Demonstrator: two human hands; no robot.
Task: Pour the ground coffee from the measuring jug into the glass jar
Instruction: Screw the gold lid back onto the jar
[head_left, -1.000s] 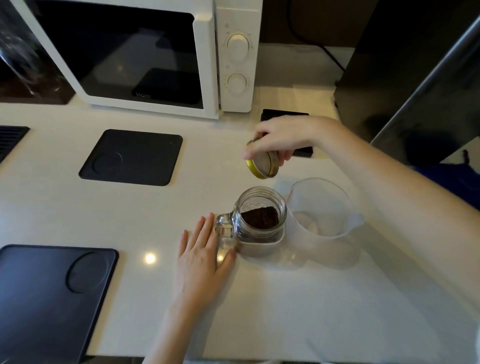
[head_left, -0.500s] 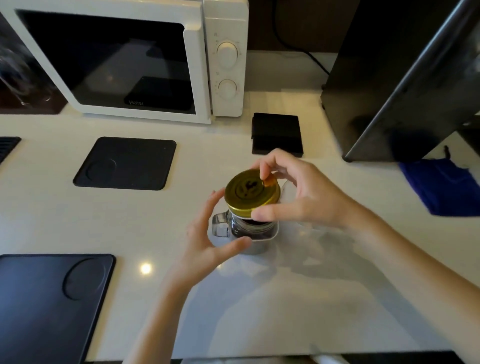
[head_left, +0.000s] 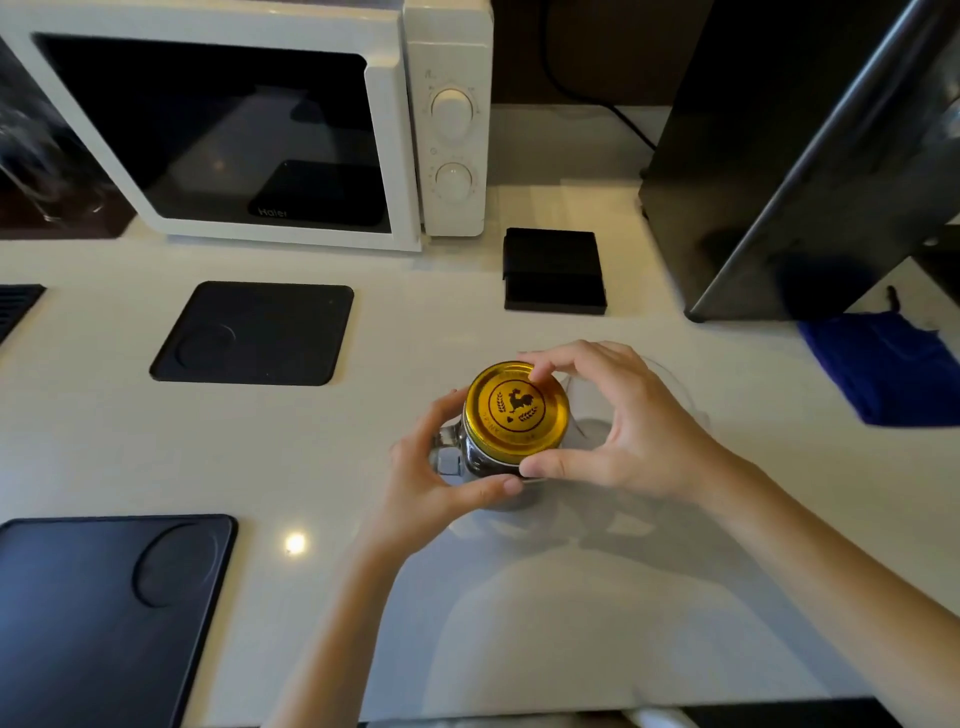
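Note:
The glass jar (head_left: 470, 460) with a side handle stands on the white counter, dark ground coffee inside it. A gold lid (head_left: 514, 405) with a rooster emblem sits flat on its mouth. My right hand (head_left: 623, 431) grips the lid's rim with thumb and fingers. My left hand (head_left: 431, 478) wraps the jar's left side and handle. The clear measuring jug (head_left: 670, 389) stands just right of the jar, mostly hidden behind my right hand.
A white microwave (head_left: 270, 130) stands at the back. Black mats lie at centre left (head_left: 254, 332) and near left (head_left: 104, 613). A small black box (head_left: 553, 270), a tall dark appliance (head_left: 779, 182) and a blue cloth (head_left: 883, 364) sit to the right.
My right hand brought the gold lid down from above onto the jar's mouth. My left hand went from lying flat on the counter to holding the jar.

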